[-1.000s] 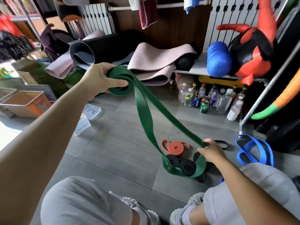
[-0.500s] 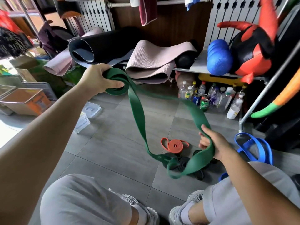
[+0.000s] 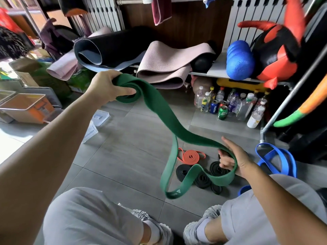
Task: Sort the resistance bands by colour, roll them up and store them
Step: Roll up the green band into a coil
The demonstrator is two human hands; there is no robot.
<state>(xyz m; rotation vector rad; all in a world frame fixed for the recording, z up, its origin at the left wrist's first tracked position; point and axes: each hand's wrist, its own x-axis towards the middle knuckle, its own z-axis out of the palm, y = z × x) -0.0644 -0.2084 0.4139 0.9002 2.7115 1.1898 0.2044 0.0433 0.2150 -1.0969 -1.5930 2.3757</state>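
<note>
My left hand (image 3: 107, 88) is raised at the upper left and grips the coiled end of a wide green band (image 3: 168, 119). The band hangs down to the right in a long slack loop. My right hand (image 3: 233, 157) holds the lower part of that loop just above the floor, fingers curled round it. On the tiles under the loop lie a rolled orange band (image 3: 191, 156) and several rolled black bands (image 3: 201, 179). A loose blue band (image 3: 276, 158) lies at the right, beside my knee.
Clear plastic boxes (image 3: 95, 124) sit on the floor at the left. Rolled yoga mats (image 3: 159, 64) lie on a low rack at the back, with bottles and cans (image 3: 230, 106) beneath. A metal rack leg (image 3: 261, 135) stands at the right. My knees and shoes fill the bottom.
My right hand moved up and right, then down again, sliding along the green band. The hanging loop swung and now sags lower toward my feet. My left hand kept its grip on the coil.
</note>
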